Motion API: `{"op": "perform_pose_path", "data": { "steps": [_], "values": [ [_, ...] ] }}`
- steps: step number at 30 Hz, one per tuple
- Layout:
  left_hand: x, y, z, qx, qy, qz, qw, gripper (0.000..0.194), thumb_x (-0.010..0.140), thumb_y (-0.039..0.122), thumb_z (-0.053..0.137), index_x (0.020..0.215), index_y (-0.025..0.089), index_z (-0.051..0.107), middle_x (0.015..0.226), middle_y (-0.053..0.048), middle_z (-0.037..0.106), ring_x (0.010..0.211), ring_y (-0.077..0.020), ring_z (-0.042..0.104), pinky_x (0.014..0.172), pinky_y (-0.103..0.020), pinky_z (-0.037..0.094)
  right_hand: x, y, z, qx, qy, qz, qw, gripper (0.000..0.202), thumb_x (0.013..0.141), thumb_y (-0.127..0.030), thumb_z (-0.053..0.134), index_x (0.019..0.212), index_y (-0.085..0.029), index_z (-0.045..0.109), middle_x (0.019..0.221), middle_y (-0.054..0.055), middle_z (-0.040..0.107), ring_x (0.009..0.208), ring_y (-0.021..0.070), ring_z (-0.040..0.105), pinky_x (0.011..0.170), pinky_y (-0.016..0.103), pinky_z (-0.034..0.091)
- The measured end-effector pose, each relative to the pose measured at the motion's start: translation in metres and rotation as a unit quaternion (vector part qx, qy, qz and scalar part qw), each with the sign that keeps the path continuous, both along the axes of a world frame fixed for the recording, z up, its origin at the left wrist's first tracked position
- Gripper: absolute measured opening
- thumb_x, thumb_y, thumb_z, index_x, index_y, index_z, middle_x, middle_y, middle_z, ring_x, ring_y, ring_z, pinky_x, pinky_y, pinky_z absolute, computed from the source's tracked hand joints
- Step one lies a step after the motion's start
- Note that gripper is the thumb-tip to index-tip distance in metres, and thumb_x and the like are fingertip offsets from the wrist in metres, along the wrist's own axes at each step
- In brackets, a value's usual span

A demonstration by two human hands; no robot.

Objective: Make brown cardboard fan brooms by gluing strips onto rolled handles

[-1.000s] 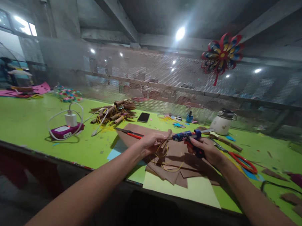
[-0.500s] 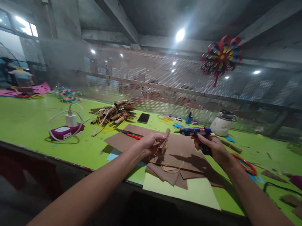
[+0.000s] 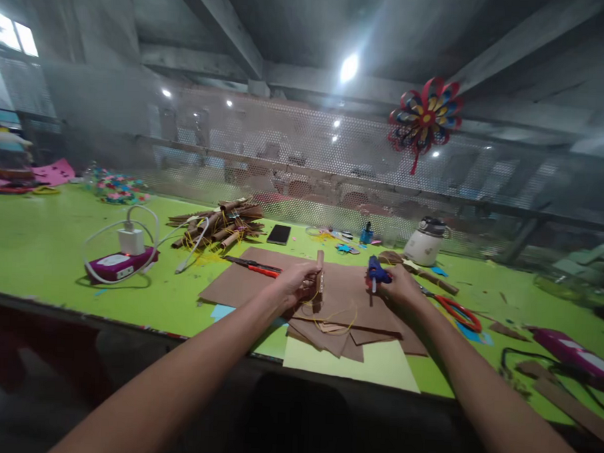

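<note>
My left hand point(image 3: 299, 284) pinches a small rolled brown paper tube point(image 3: 319, 274), held nearly upright, with a thin yellow string point(image 3: 343, 317) trailing below it. To its right, my right hand point(image 3: 398, 284) is wrapped round a blue glue gun point(image 3: 378, 271); the nozzle end is turned toward me and stays apart from the tube. Below both hands lie brown paper sheets point(image 3: 259, 295) and cut pieces, with a pale yellow sheet point(image 3: 350, 369) under them at the table's front edge.
Left on the green table point(image 3: 41, 242) are a purple power strip point(image 3: 120, 265) with a white charger and a pile of brown paper rolls point(image 3: 226, 226). Behind are a phone point(image 3: 279, 234) and a white jug point(image 3: 424, 245). Orange-handled scissors point(image 3: 458, 313) and another purple strip point(image 3: 571, 352) lie right.
My right hand has turned the glue gun from pointing left to pointing toward me. The tube in my left hand is now more upright. The view has shifted slightly right.
</note>
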State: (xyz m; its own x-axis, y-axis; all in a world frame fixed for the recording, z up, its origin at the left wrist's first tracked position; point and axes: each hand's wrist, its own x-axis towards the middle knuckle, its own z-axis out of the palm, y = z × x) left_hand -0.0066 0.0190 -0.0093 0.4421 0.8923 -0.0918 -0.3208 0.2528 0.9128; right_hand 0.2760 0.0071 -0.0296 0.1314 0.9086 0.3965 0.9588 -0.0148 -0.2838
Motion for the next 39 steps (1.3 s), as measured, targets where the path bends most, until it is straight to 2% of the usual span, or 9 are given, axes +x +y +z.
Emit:
{"op": "perform_pose_path", "data": {
  "steps": [5, 10, 12, 14, 16, 18, 21, 28, 39],
  "values": [
    [0.000, -0.001, 0.002, -0.003, -0.006, -0.002, 1.000, 0.014, 0.072, 0.012, 0.057, 0.061, 0.014, 0.048, 0.047, 0.005, 0.042, 0.037, -0.0033, 0.033, 0.040, -0.016, 0.030, 0.005, 0.003, 0.003, -0.042, -0.030, 0.041, 0.998, 0.033, 0.061, -0.033, 0.067, 0.089, -0.015, 0.071, 0.084, 0.007, 0.062, 0.081, 0.0224, 0.055, 0.071, 0.028, 0.041],
    [0.000, 0.002, -0.001, 0.018, -0.015, -0.006, 1.000, 0.008, 0.070, 0.013, 0.059, 0.066, 0.013, 0.052, 0.053, 0.003, 0.047, 0.042, -0.0045, 0.041, 0.043, -0.016, 0.033, -0.003, -0.002, 0.029, -0.040, -0.032, 0.074, 0.996, 0.034, 0.060, -0.018, 0.066, 0.094, -0.014, 0.070, 0.100, 0.011, 0.064, 0.098, 0.0258, 0.055, 0.085, 0.033, 0.040],
    [0.001, 0.003, -0.002, 0.024, -0.019, 0.001, 1.000, 0.008, 0.069, 0.012, 0.061, 0.067, 0.013, 0.053, 0.055, 0.002, 0.049, 0.045, -0.0048, 0.044, 0.045, -0.016, 0.035, -0.026, -0.009, 0.041, -0.014, -0.015, 0.089, 0.996, 0.033, 0.069, -0.020, 0.060, 0.101, -0.014, 0.066, 0.108, 0.013, 0.062, 0.103, 0.0251, 0.053, 0.088, 0.034, 0.039],
    [0.002, 0.002, -0.001, 0.034, -0.033, 0.015, 0.999, 0.009, 0.069, 0.010, 0.061, 0.066, 0.012, 0.053, 0.056, 0.001, 0.050, 0.047, -0.0047, 0.045, 0.046, -0.015, 0.035, -0.061, -0.018, 0.050, 0.006, 0.070, 0.162, 0.984, 0.034, 0.079, -0.029, 0.052, 0.110, -0.017, 0.062, 0.105, 0.010, 0.064, 0.093, 0.0208, 0.059, 0.082, 0.032, 0.044],
    [0.002, 0.000, 0.001, 0.039, -0.046, 0.025, 0.998, 0.009, 0.069, 0.009, 0.060, 0.065, 0.012, 0.053, 0.057, 0.000, 0.051, 0.048, -0.0051, 0.047, 0.047, -0.015, 0.036, -0.101, -0.027, 0.052, 0.013, 0.163, 0.214, 0.963, 0.043, 0.078, -0.039, 0.057, 0.114, -0.016, 0.057, 0.094, 0.010, 0.067, 0.085, 0.0213, 0.061, 0.076, 0.034, 0.045],
    [0.001, -0.002, 0.002, 0.037, -0.048, 0.031, 0.998, 0.008, 0.069, 0.010, 0.061, 0.066, 0.013, 0.053, 0.057, 0.000, 0.052, 0.048, -0.0055, 0.047, 0.047, -0.016, 0.036, -0.135, -0.034, 0.048, 0.005, 0.194, 0.217, 0.957, 0.054, 0.073, -0.041, 0.062, 0.119, -0.014, 0.052, 0.086, 0.009, 0.067, 0.076, 0.0210, 0.060, 0.070, 0.034, 0.045],
    [0.000, -0.004, 0.004, 0.038, -0.046, 0.035, 0.998, 0.007, 0.069, 0.011, 0.062, 0.068, 0.012, 0.054, 0.058, 0.001, 0.052, 0.046, -0.0050, 0.045, 0.046, -0.016, 0.034, -0.161, -0.035, 0.039, 0.004, 0.215, 0.198, 0.956, 0.052, 0.072, -0.035, 0.063, 0.119, -0.016, 0.050, 0.073, 0.003, 0.064, 0.066, 0.0184, 0.058, 0.062, 0.030, 0.043],
    [0.002, -0.007, 0.006, 0.043, -0.065, 0.039, 0.996, 0.012, 0.068, 0.011, 0.060, 0.060, 0.013, 0.051, 0.054, 0.002, 0.048, 0.046, -0.0058, 0.044, 0.047, -0.018, 0.034, -0.157, -0.029, 0.027, 0.027, 0.281, 0.187, 0.941, 0.056, 0.074, -0.030, 0.057, 0.125, -0.014, 0.043, 0.061, -0.004, 0.048, 0.057, 0.0143, 0.048, 0.052, 0.025, 0.038],
    [0.001, -0.002, 0.000, 0.028, -0.058, 0.026, 0.998, 0.011, 0.071, 0.017, 0.062, 0.065, 0.013, 0.054, 0.055, 0.001, 0.047, 0.047, -0.0059, 0.040, 0.049, -0.020, 0.032, -0.158, -0.032, 0.015, 0.070, 0.270, 0.208, 0.938, 0.056, 0.074, -0.023, 0.054, 0.127, -0.015, 0.040, 0.059, -0.004, 0.049, 0.055, 0.0138, 0.048, 0.053, 0.025, 0.040]
  ]
}}
